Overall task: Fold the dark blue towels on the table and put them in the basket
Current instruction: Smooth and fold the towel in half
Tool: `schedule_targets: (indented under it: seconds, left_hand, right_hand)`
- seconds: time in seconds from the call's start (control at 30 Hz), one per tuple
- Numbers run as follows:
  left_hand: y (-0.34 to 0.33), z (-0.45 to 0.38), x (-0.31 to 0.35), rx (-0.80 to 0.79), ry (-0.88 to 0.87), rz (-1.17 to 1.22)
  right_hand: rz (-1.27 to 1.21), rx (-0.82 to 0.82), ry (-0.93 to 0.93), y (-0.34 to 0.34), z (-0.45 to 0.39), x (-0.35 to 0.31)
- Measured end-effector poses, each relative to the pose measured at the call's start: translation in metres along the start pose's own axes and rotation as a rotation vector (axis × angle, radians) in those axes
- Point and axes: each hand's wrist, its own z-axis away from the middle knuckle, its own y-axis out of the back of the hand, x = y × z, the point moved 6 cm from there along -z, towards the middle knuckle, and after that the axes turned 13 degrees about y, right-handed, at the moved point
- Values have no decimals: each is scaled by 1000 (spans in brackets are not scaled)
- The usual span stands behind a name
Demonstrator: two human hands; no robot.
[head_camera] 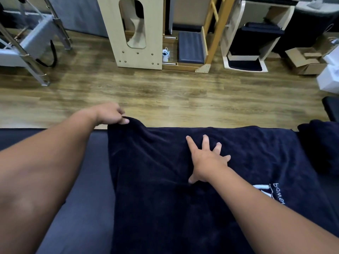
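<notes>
There is one view only, worn on my head and looking forward and down over the table (88, 180) close below me. Its wide angle takes in both my forearms and the wooden floor (165, 92) beyond.

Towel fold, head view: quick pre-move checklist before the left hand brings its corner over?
1. Left hand grips the far left corner of the towel: ok, fingers pinch the edge.
2. Right hand pins the towel: ok, fingers spread flat on the middle.
3. Towel lies flat on the table: not ok, creases run from the lifted corner toward the right hand.
4. Fold path free: ok, only the right hand lies on the cloth.
5. Second towel apart: cannot tell, it is bunched at the right edge and may touch.
6. Basket within reach: cannot tell, none in view.
</notes>
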Motion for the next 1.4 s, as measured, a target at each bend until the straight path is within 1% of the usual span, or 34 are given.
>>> schedule_targets:
  seconds: [0.03,0.07,0.1,0.13,0.17,0.2,0.27,0.33,0.37,0.43,0.47,0.5,0.57,0.63,0.7,0.8,0.87,0.93,1.0,1.1,1.23,1.3,1.4]
  left_hand:
    - [-5,1,1,-29,-6,58]
    - [-8,-2,-1,-16,0,25]
    - [-8,-4,-5,38,18,-53]
    - [-6,-4,-8,145,68,-176]
    - [-4,-3,-8,259,91,-300]
    - [-5,1,-5,339,94,-390]
    - [-16,9,6,398,41,-452]
    - [-29,22,8,442,-22,-394]
    - [-34,33,5,489,-52,-345]
    - [-43,57,-6,599,-99,-221]
    - [-50,71,-14,618,-107,-146]
    - [-60,85,-23,604,-105,-60]
    - [-84,108,-38,505,-73,75]
    - [-112,132,-52,419,-30,93]
    - [-140,159,-63,381,21,146]
    - [-177,206,-73,337,105,295]
    - [-199,240,-77,300,141,330]
    - [-221,274,-80,261,160,342]
    - [-241,308,-83,226,178,335]
    - [-273,351,-86,181,192,282]
    - [-307,396,-86,188,102,274]
    - [-322,421,-88,190,109,329]
    - [-343,453,-94,201,113,441]
  right_hand:
    - [-3,3,-5,0,0,0]
    - [-9,9,-10,0,0,0]
    - [-14,13,-14,0,0,-1]
    - [-17,17,-16,0,0,-1]
    - [-22,19,-17,0,0,-2]
    - [-32,18,-18,0,0,-2]
    - [-52,21,-14,0,0,-1]
    - [-74,35,-6,0,1,0]
    - [-85,41,2,0,1,0]
    - [-105,62,21,-1,5,2]
    - [-114,80,33,-2,8,2]
    - [-123,105,46,-2,12,3]
    - [-133,172,55,-4,20,6]
    - [-84,259,72,-10,33,4]
    - [20,348,95,-23,50,-3]
    - [178,425,144,-65,84,-27]
    - [167,522,200,-95,115,-44]
    - [144,582,284,-126,147,-58]
    - [158,560,361,-159,181,-69]
    - [172,485,414,-205,224,-71]
    - [168,348,375,-247,261,-65]
    - [147,332,338,-252,282,-65]
    - [92,213,334,-268,299,-64]
